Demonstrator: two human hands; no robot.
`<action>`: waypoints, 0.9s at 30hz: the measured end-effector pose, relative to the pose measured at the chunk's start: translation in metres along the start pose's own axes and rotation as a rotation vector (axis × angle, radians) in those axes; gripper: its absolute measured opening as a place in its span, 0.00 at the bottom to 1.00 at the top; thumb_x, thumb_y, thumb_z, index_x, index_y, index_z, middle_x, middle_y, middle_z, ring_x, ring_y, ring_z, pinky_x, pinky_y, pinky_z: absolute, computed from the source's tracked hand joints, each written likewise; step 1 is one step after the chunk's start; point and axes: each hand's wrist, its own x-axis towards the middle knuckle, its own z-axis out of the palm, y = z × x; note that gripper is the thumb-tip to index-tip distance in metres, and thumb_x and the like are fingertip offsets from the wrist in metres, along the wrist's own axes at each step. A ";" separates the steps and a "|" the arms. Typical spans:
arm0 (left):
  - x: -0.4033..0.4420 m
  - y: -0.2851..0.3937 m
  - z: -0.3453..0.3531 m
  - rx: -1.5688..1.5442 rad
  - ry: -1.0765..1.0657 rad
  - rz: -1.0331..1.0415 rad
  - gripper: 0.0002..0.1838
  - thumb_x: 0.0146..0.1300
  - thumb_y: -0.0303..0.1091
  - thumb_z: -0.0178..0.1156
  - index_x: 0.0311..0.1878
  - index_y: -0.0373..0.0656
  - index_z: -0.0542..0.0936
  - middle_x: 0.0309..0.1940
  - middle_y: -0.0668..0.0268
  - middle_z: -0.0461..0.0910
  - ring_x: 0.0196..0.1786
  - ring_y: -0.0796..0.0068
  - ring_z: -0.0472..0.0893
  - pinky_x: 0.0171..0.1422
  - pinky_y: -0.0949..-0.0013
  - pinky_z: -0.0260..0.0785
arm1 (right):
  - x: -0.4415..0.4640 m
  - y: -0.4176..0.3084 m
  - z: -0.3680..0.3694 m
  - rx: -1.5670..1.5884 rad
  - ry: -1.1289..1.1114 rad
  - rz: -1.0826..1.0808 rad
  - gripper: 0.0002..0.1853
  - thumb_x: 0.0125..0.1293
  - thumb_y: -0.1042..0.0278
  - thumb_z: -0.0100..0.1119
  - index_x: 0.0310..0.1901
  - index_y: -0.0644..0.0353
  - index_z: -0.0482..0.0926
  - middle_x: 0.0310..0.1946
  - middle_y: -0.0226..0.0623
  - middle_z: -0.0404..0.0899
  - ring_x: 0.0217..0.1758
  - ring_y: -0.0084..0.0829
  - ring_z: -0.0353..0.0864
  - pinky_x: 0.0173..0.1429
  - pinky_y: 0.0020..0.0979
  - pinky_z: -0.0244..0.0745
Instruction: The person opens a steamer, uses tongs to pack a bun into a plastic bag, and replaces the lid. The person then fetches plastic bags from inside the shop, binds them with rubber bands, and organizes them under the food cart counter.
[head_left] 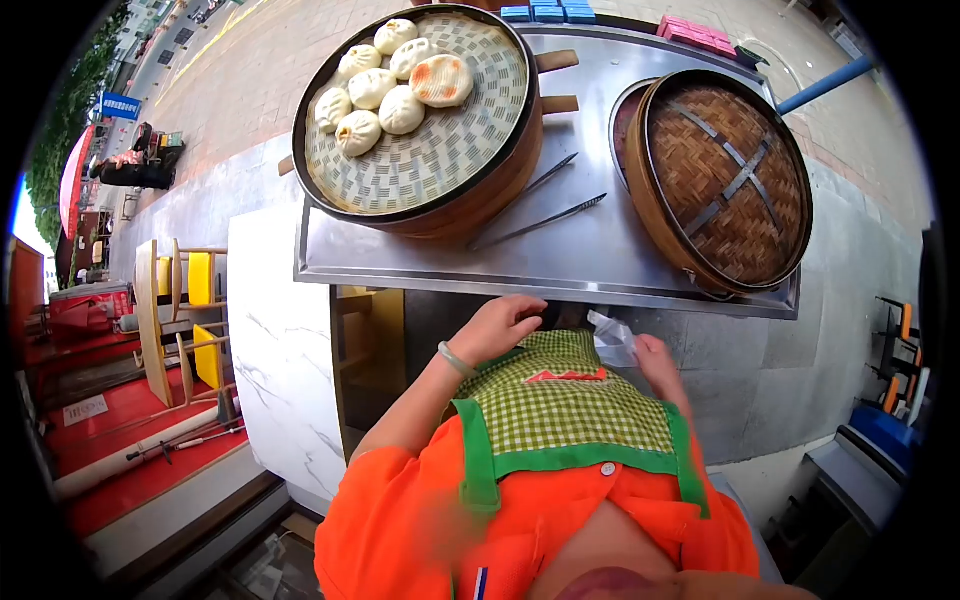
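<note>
My right hand [655, 362] is closed on a clear plastic bag [613, 338], which hangs in front of the checked green apron [570, 390]. My left hand [505, 325], with a pale bangle at the wrist, holds nothing; its thumb is apart from the fingers, close to the front edge of the metal table [420, 262]. Beyond it stands a round steamer [500, 200] with several white steamed buns [371, 88] on a patterned liner. One flatter bun [441, 80] has orange patches. Metal tongs [545, 220] lie beside the steamer, their arms apart.
A woven bamboo lid [725, 180] covers a second steamer at the table's right. Blue packets [548, 13] and pink packets [697, 36] sit at the back edge. Left of me stands a white marble-look counter [285, 350], with wooden stools [185, 320] beyond it.
</note>
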 end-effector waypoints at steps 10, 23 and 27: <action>-0.041 -0.029 -0.027 -0.114 0.084 0.077 0.10 0.61 0.33 0.61 0.38 0.35 0.80 0.28 0.60 0.81 0.30 0.70 0.78 0.37 0.68 0.70 | 0.000 -0.155 0.116 -0.056 -0.457 -0.119 0.14 0.71 0.59 0.52 0.39 0.63 0.79 0.30 0.24 0.77 0.32 0.15 0.70 0.37 0.22 0.68; -0.107 -0.085 -0.059 -0.689 0.333 -0.063 0.09 0.66 0.32 0.60 0.43 0.36 0.80 0.30 0.72 0.78 0.31 0.87 0.74 0.34 0.78 0.68 | -0.001 -0.192 0.203 -0.377 -0.629 -0.097 0.17 0.71 0.54 0.52 0.34 0.59 0.82 0.21 0.21 0.72 0.26 0.15 0.65 0.32 0.23 0.63; -0.113 -0.095 -0.063 -0.638 0.272 -0.020 0.08 0.66 0.32 0.60 0.39 0.36 0.79 0.29 0.73 0.78 0.31 0.88 0.73 0.33 0.80 0.67 | 0.002 -0.188 0.219 -0.570 -0.416 -0.710 0.13 0.69 0.60 0.55 0.43 0.62 0.79 0.26 0.25 0.75 0.29 0.17 0.68 0.34 0.25 0.67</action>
